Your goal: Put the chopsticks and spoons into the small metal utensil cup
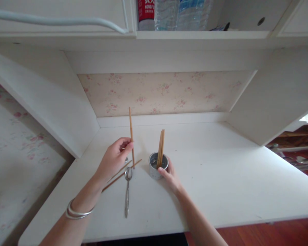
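My left hand [118, 152] pinches a wooden chopstick [131, 128] and holds it nearly upright, its lower end close to the tabletop. Wrapped round the right side of a grey metal utensil cup [154, 171] is my right hand [170, 174], its thumb at the rim. Several chopsticks [161, 145] stand in the cup, leaning against its right side. Below my left hand, more chopsticks [115, 180] lie slanted on the table. A metal spoon [127, 191] lies there with its handle toward me. Part of another shiny metal piece [126, 159] shows beside my left hand, mostly hidden.
The white tabletop [220, 177] has side panels left and right and a flowered back wall [164, 92]. Overhead, a shelf [202, 35] holds plastic bottles [182, 15] and a red package [146, 10]. A white cable [53, 18] hangs across the upper left.
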Action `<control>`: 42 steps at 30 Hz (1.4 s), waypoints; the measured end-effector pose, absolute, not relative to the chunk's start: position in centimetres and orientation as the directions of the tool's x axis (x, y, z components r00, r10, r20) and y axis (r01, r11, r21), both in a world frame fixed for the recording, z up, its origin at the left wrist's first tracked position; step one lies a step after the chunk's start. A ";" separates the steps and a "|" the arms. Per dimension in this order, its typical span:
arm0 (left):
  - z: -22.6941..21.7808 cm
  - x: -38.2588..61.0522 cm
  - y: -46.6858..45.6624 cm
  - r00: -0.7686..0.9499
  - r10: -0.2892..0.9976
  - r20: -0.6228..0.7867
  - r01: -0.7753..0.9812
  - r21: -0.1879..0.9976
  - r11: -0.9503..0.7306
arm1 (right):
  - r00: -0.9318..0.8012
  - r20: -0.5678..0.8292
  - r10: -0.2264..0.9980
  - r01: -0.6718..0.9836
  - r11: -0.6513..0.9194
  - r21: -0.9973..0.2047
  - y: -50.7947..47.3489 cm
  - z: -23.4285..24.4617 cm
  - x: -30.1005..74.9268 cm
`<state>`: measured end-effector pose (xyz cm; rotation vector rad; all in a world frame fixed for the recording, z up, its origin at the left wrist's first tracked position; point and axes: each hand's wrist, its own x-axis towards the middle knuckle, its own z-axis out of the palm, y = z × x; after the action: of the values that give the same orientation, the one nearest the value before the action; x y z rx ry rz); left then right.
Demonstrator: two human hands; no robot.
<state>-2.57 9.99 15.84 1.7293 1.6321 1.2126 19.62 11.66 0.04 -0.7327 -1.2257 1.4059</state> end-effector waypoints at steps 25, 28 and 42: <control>7.1 5.0 14.0 -0.014 0.976 0.217 0.540 0.823 -0.176 | -0.287 0.247 0.925 -0.350 0.139 -0.926 11.6 1.1 19.6; 7.1 4.9 13.9 -0.020 0.976 0.218 0.526 0.832 -0.175 | -0.285 0.247 0.926 -0.335 0.146 -0.931 11.7 1.0 19.6; 7.9 4.7 14.3 0.033 0.968 0.250 0.600 0.769 -0.219 | -0.273 0.247 0.930 -0.315 0.156 -0.936 11.8 0.9 19.7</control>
<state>4.70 14.30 7.88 1.8582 1.5840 1.0597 19.68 11.76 0.87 -0.6754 -1.2939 1.3944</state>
